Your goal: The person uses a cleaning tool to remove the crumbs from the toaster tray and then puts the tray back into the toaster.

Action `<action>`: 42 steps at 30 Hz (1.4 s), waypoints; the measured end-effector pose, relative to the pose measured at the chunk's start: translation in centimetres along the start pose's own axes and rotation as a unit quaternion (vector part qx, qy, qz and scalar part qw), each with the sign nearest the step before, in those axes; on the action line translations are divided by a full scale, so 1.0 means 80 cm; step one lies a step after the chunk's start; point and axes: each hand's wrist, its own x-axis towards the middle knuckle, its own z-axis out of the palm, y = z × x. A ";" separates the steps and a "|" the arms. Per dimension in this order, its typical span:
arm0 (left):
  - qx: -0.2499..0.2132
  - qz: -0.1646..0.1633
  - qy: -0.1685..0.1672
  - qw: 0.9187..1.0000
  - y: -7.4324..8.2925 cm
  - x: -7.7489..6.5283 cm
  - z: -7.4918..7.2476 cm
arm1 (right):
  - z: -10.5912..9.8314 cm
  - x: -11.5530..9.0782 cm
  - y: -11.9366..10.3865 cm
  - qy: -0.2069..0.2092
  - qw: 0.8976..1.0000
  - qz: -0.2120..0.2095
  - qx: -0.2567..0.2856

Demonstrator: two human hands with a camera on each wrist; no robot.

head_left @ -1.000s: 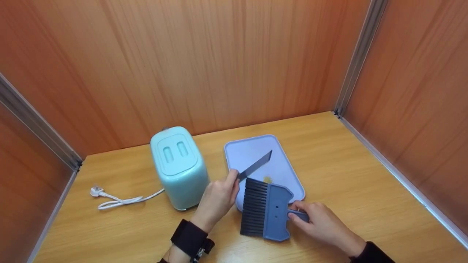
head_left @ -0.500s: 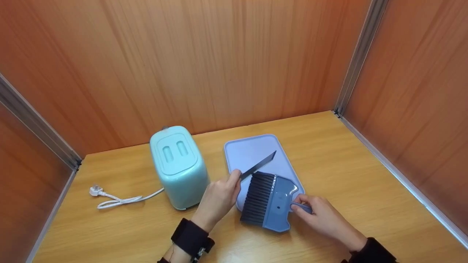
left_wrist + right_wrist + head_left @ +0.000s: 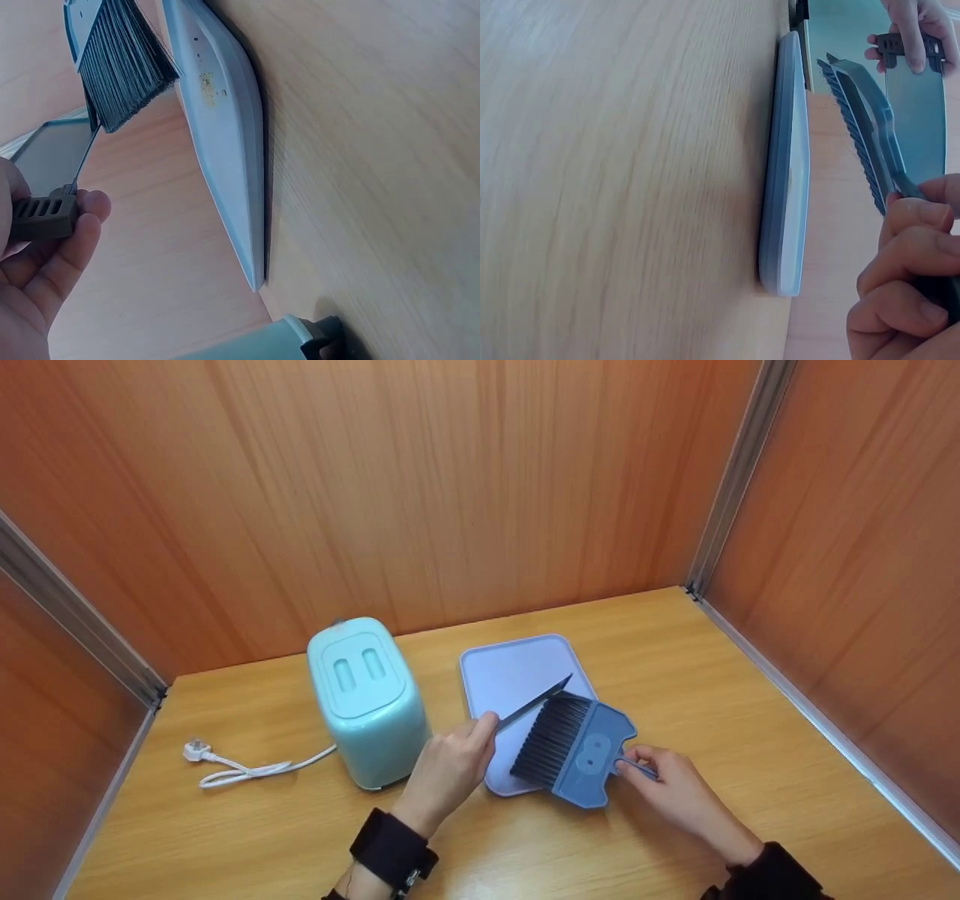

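My left hand (image 3: 450,757) pinches a thin grey metal crumb tray (image 3: 56,154) by its dark slotted end. That crumb tray slants above a lavender serving tray (image 3: 502,667) on the table. In my right hand (image 3: 667,791) is the handle of a blue-grey hand brush (image 3: 592,754) with long dark bristles. Its bristles reach the crumb tray's edge in the head view and also overlap its far end in the left wrist view. Yellowish crumbs (image 3: 208,86) lie on the serving tray; the brush hides them from the head camera.
A mint-green toaster (image 3: 367,697) stands to the left of the serving tray. Its white cord (image 3: 255,772) lies looped on the table, ending in a plug (image 3: 196,751). Wooden panels (image 3: 450,495) enclose the table at the back and both sides.
The brush has moved up and to the right, toward the crumb tray's far end, tilting as it goes. The crumb tray has turned more edge-on, its tip shifting slightly right.
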 end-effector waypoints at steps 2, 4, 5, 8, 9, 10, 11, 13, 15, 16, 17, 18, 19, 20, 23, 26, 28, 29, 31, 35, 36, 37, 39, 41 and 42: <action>0.006 0.007 0.008 1.000 0.000 -0.001 0.000 | -0.002 0.000 0.002 0.005 1.000 0.016 0.001; 0.011 0.012 0.014 1.000 -0.001 -0.001 0.001 | -0.003 0.001 0.003 0.010 1.000 0.027 0.000; 0.014 0.014 0.016 1.000 -0.002 -0.002 0.001 | -0.004 0.001 0.004 0.011 1.000 0.029 -0.001; 0.021 0.017 0.018 0.999 -0.003 -0.003 0.001 | -0.006 0.001 0.007 0.015 0.999 0.033 -0.005; 0.021 0.016 0.016 1.000 -0.004 -0.004 0.001 | -0.006 0.001 0.007 0.015 0.999 0.037 -0.004; 0.022 0.016 0.014 1.000 -0.004 -0.004 0.001 | -0.007 0.000 0.008 0.016 0.999 0.038 -0.005; 0.022 0.014 0.012 1.000 -0.005 -0.005 0.001 | -0.007 -0.001 0.008 0.016 0.999 0.040 -0.005; 0.023 0.010 0.007 1.000 -0.005 -0.005 0.001 | -0.008 -0.003 0.008 0.018 0.999 0.042 -0.004; 0.024 0.004 0.003 1.000 -0.006 -0.006 0.001 | -0.008 -0.005 0.006 0.014 0.999 0.042 -0.001; 0.024 0.002 0.001 1.000 -0.007 -0.006 0.001 | -0.008 -0.007 0.006 0.012 0.999 0.040 0.002; 0.024 0.001 0.000 1.000 -0.007 -0.006 0.001 | -0.007 -0.008 0.005 0.009 0.999 0.038 0.006; 0.024 0.000 0.001 1.000 -0.007 -0.006 0.002 | -0.007 -0.008 0.004 0.006 0.999 0.034 0.007; 0.024 0.000 0.002 1.000 -0.007 -0.007 0.002 | -0.006 -0.009 0.003 0.002 1.000 0.028 0.008; 0.024 0.001 0.004 1.000 -0.007 -0.007 0.003 | -0.005 -0.010 0.002 -0.001 1.000 0.023 0.008; 0.022 0.005 0.009 1.000 -0.007 -0.007 0.004 | -0.002 -0.010 0.000 -0.007 1.000 0.006 0.005; 0.018 0.005 0.004 1.000 -0.006 -0.007 0.004 | 0.000 -0.009 -0.003 -0.008 1.000 0.007 0.001; 0.015 0.005 0.001 1.000 -0.005 -0.007 0.004 | 0.000 -0.007 -0.004 -0.006 1.000 0.017 -0.001; 0.014 0.006 0.001 1.000 -0.004 -0.007 0.004 | 0.000 -0.006 -0.004 -0.004 1.000 0.022 -0.001; 0.012 0.009 0.004 1.000 -0.004 -0.007 0.004 | -0.001 -0.005 -0.003 0.001 1.000 0.030 -0.003; 0.026 0.014 0.018 0.999 -0.004 -0.007 0.005 | -0.001 -0.004 0.002 0.017 1.000 0.016 -0.014; 0.029 0.014 0.019 0.999 -0.004 -0.007 0.005 | 0.000 -0.004 0.003 0.019 1.000 0.017 -0.015; 0.031 0.014 0.019 0.999 -0.004 -0.007 0.005 | 0.000 -0.004 0.004 0.020 1.000 0.017 -0.017; 0.032 0.010 0.015 0.999 -0.004 -0.007 0.004 | 0.000 -0.004 0.005 0.014 0.999 0.027 -0.015; 0.030 0.006 0.008 1.000 -0.004 -0.006 0.004 | 0.000 -0.005 0.006 0.005 0.999 0.042 -0.014; 0.029 0.004 0.005 1.000 -0.004 -0.006 0.004 | 0.000 -0.005 0.007 0.002 0.999 0.048 -0.013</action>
